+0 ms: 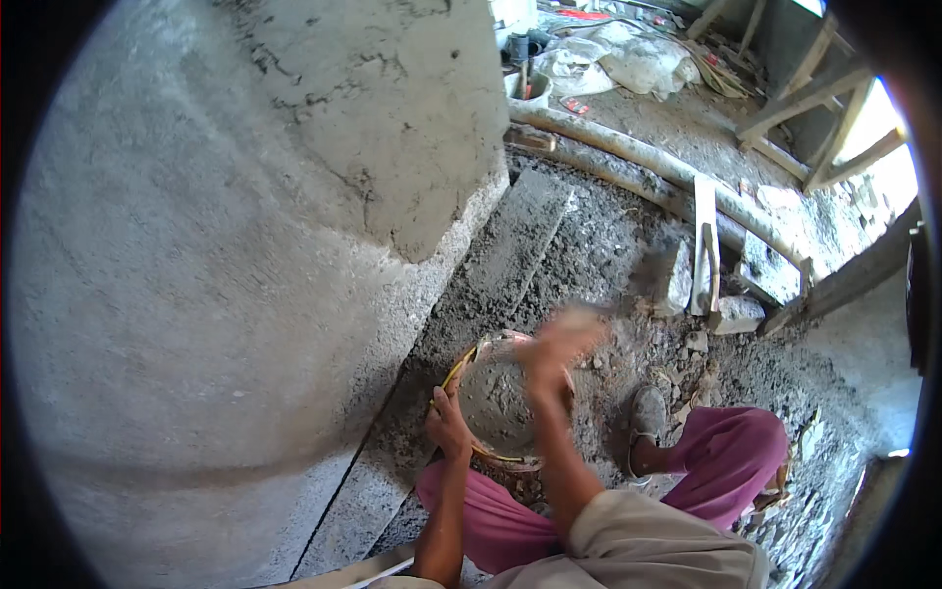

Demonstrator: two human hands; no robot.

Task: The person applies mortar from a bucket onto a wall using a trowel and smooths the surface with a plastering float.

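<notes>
A round bucket (475,454) with a yellow strip along part of its rim stands on the rubble-strewn ground, between my knees and the wall. Wet grey mortar (500,398) fills much of it. My left hand (448,424) grips the bucket's near left rim, thumb up along the edge. Over the far right side of the bucket, my right hand (569,339) is smeared by motion. Its fingers cannot be made out, nor whether it holds anything. My right forearm covers part of the bucket's right side.
A partly plastered concrete wall (245,245) rises on the left, with a concrete ledge (515,226) along its foot. Long poles (648,172), broken blocks (736,314) and an upright board (704,245) lie beyond the bucket. White sacks (638,59) and a wooden frame (814,108) stand farther back.
</notes>
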